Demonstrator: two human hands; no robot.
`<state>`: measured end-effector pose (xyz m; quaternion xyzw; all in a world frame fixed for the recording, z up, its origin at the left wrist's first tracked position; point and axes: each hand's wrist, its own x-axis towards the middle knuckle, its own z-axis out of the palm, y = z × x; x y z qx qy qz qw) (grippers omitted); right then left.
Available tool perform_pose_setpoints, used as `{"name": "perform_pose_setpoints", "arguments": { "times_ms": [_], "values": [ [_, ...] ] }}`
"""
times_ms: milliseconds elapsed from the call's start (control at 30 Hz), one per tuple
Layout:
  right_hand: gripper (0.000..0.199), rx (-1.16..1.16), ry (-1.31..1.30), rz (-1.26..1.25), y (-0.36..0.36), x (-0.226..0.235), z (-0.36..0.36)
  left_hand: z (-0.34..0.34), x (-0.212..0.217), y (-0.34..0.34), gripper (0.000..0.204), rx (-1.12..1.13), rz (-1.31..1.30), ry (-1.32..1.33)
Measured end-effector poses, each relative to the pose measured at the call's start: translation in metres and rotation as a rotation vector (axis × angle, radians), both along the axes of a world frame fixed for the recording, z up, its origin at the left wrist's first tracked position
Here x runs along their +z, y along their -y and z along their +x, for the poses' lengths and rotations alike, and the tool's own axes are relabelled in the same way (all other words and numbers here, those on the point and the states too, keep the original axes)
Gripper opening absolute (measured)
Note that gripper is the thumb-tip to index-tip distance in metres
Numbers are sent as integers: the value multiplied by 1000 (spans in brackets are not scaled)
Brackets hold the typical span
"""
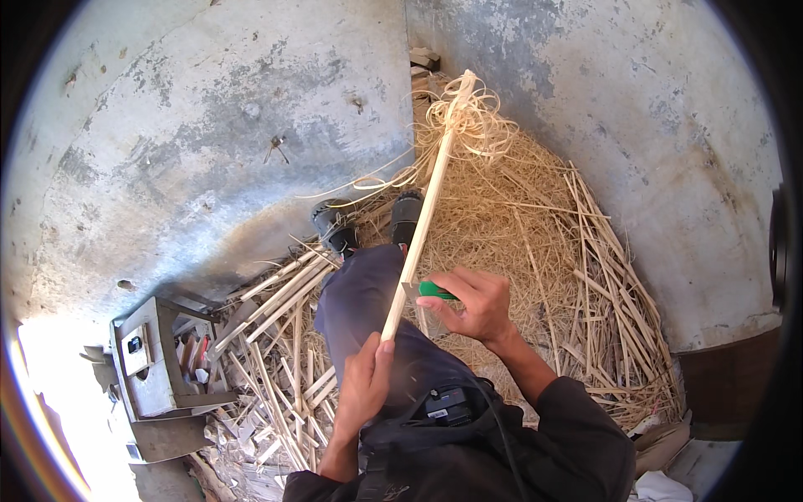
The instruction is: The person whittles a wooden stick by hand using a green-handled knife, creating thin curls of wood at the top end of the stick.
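Observation:
A long pale wooden strip (431, 197) slants from my lap up toward the corner, resting across my leg. My left hand (365, 378) is closed around its near end. In my right hand (477, 303) is a knife with a green handle (435, 290); its short blade (410, 289) meets the strip a little above my left hand. Thin curled shavings (481, 125) bunch around the strip's far end, and some loose curls trail to the left.
Peeling grey walls (251, 125) meet ahead of me. A heap of fine shavings (502, 217) covers the floor, with cut sticks (598, 293) piled along the right and more sticks (284, 284) at left. A wooden box (159, 360) holding small items stands at left.

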<state>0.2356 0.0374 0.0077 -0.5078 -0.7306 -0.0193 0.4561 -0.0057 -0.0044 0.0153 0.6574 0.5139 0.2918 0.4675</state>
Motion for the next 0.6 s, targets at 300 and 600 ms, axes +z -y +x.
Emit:
{"name": "perform_pose_setpoints", "arguments": {
  "times_ms": [300,600],
  "values": [
    [31,-33,-63,-4,-9,1,8,-4,-2,10,41,-15,-7,-42],
    [30,-52,-59,-42,-12,-4,10,-9,-10,14,40,-6,-15,-56]
  ]
}}
